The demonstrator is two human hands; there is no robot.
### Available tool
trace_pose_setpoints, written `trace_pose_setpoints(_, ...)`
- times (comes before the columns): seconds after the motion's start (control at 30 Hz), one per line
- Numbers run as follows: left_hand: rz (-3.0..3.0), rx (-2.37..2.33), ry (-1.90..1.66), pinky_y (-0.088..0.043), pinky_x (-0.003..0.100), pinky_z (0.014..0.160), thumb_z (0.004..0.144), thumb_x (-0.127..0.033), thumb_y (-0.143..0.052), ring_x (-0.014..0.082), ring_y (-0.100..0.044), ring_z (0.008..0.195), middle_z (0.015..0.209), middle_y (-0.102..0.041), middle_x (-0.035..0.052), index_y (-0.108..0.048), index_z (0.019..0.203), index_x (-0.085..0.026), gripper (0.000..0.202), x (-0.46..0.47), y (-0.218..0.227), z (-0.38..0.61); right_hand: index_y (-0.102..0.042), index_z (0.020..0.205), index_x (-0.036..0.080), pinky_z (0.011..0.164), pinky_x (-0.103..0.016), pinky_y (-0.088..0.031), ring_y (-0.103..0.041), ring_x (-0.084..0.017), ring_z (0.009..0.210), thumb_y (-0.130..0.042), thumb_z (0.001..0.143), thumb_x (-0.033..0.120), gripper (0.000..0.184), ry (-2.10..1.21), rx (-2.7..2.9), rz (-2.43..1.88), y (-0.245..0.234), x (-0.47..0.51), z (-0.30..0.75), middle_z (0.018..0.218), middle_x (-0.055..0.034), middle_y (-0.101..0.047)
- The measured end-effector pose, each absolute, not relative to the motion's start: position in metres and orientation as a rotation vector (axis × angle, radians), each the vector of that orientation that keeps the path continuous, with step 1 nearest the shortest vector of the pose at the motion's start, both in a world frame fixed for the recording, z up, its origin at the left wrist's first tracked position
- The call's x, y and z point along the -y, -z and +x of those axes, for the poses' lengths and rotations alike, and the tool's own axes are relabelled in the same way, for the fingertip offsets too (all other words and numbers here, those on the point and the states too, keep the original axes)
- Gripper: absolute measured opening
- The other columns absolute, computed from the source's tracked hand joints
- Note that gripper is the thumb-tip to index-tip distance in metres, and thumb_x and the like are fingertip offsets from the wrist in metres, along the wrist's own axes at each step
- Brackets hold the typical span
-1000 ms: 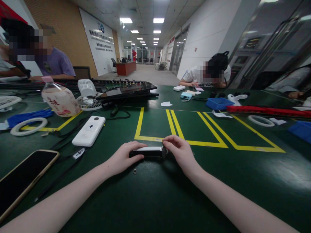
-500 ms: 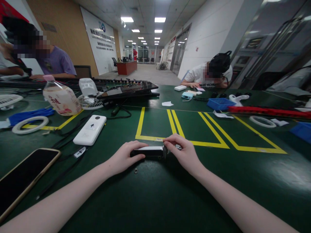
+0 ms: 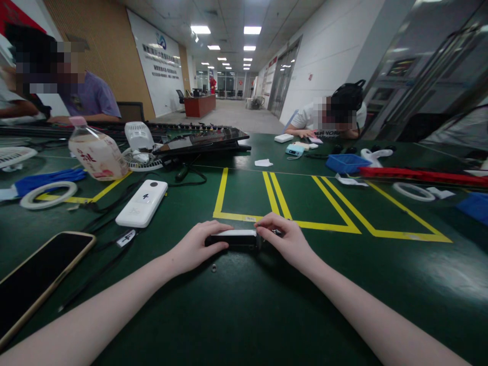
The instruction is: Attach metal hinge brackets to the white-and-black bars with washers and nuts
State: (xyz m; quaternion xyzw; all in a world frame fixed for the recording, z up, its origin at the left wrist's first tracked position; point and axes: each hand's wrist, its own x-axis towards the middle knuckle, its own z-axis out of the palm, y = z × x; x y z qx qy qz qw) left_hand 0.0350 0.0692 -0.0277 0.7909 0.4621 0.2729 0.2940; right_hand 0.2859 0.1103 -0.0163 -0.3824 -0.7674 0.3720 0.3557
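Power bank (image 3: 142, 204), white and marked 4, lies on the green table (image 3: 229, 315); to the right of it and nearer the person is a black-and-white bar (image 3: 237, 240), though from where I stand I cannot tell whether it touches the surface. The left hand (image 3: 195, 244), nearer the power bank, clamps the bar's end, thumb along the near face and fingers over the far edge, presumably to keep it level. The right hand (image 3: 285, 236), farther from the power bank, closes thumb and fingertips on the other end, a light pinch that seems meant for control; any small part between them is hidden. A tiny metal ring (image 3: 214, 269) lies nearer than the power bank and to its right, perhaps for easy reach. The phone (image 3: 41, 277) lies left of the power bank, likely sparing elbow room.
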Motion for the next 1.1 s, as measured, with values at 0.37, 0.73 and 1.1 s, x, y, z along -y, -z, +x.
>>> trace_pose_setpoints(0.37, 1.983, -1.213, -0.838, -0.046, 0.039, 0.096, 0.090, -0.023, -0.056, 0.0232, -0.058, 0.110, 0.118, -0.064, 0.0046, -0.060, 0.120, -0.025, 0.030, -0.068, 0.027, 0.033, -0.058, 0.099, 0.017, 0.070, -0.029, -0.045, -0.055, -0.016, 0.080, -0.056, 0.090, 0.028, 0.015, -0.445, 2.053, -0.821, 0.016, -0.101, 0.293, 0.090, -0.0055, -0.058)
trace_pose_setpoints(0.73, 1.721, -1.431, -1.021, -0.048, 0.041, 0.093, 0.085, -0.035, -0.061, 0.0260, -0.061, 0.106, 0.113, -0.067, 0.0049, -0.061, 0.117, -0.021, 0.035, -0.077, 0.035, 0.028, -0.069, 0.110, 0.022, 0.078, -0.031, -0.050, -0.058, -0.018, 0.093, -0.059, 0.088, 0.017, 0.024, -0.569, 2.652, -0.785, 0.012, -0.098, 0.289, 0.103, -0.0058, -0.061)
trace_pose_setpoints(1.1, 1.813, -1.352, -0.965, -0.045, 0.044, 0.098, 0.082, -0.026, -0.061, 0.0250, -0.061, 0.107, 0.114, -0.067, 0.0050, -0.062, 0.115, -0.023, 0.033, -0.075, 0.035, 0.030, -0.067, 0.094, 0.019, 0.086, -0.041, -0.052, -0.062, -0.022, 0.096, -0.058, 0.088, 0.010, 0.014, -0.427, 2.620, -0.790, 0.015, -0.099, 0.286, 0.102, -0.0065, -0.062)
